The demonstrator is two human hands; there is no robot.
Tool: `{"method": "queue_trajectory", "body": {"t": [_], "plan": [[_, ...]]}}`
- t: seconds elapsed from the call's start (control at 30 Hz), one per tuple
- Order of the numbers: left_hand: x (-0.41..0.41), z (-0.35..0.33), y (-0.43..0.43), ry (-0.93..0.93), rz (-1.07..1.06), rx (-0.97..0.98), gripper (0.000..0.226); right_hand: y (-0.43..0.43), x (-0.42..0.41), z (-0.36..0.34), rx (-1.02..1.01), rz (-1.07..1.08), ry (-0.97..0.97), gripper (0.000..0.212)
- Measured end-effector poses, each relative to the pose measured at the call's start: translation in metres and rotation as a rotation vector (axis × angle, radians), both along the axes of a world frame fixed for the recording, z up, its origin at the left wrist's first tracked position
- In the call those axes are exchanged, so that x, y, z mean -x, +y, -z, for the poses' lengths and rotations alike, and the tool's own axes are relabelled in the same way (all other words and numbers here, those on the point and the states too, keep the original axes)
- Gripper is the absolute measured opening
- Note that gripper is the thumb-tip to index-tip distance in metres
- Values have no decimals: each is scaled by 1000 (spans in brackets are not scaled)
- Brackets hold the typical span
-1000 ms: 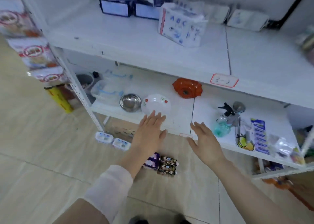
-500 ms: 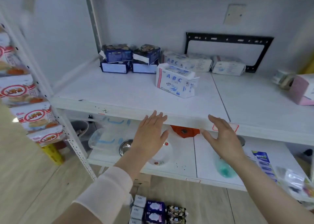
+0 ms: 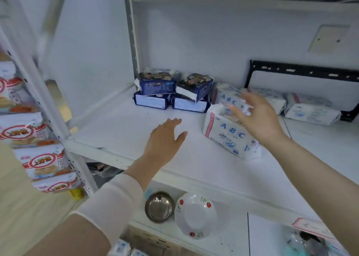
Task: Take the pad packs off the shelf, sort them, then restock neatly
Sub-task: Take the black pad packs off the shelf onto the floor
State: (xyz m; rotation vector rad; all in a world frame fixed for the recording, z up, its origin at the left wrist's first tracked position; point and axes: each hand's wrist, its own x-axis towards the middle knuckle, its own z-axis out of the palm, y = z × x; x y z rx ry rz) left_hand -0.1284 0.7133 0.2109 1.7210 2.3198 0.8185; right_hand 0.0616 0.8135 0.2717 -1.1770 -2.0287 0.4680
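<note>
The left hand point(image 3: 165, 137) is stretched forward, palm down, over the white shelf point(image 3: 120, 127), fingers straight and close together, thumb out to the side; it holds nothing, and a pale sleeve point(image 3: 108, 203) covers the forearm. The right hand point(image 3: 256, 117) reaches further in, fingers spread wide and slightly blurred, also holding nothing. Directly under and in front of its palm stands the near ABC pack point(image 3: 223, 133); whether the fingers touch the pack's top cannot be told. Its lettered face is turned toward the person. Its long axis runs slantwise across the shelf, the pink-striped end lying toward the left hand and the other end closer to the shelf's front edge, below the right wrist. Just beyond the right fingertips lies a second ABC pack point(image 3: 227, 96). On the hand's outer side, more white packs point(image 3: 310, 110) lie lengthwise along the back wall, below a black bracket point(image 3: 303, 73). Ahead of the left fingertips, well apart from them, four dark blue packs point(image 3: 156, 84) are stacked two on two, the upper right one tilted. Nothing lies between either hand and the packs. Below the left forearm, on the lower shelf, a steel bowl point(image 3: 159, 207) sits just beside a flowered white bowl point(image 3: 196, 215). Snack bags point(image 3: 40, 160) hang beyond the left elbow.
</note>
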Motion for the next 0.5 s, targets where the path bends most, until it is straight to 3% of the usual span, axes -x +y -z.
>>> {"method": "queue_trajectory", "body": {"t": [0.1,0.23,0.33,0.43,0.5], "plan": [[31,-10,21,-148,-115,-19,51,21,41,-18,105,16,50,57],[79,-16,53,-314,-217,-48,52,48,96,-20,367,38,184,34],[121,-22,84,-470,-297,-116,51,72,134,-8,593,87,357,40],[157,-21,117,-622,-375,-199,61,97,166,5,685,180,432,49],[173,-17,137,-657,-400,-215,72,110,182,12,724,240,420,68]]}}
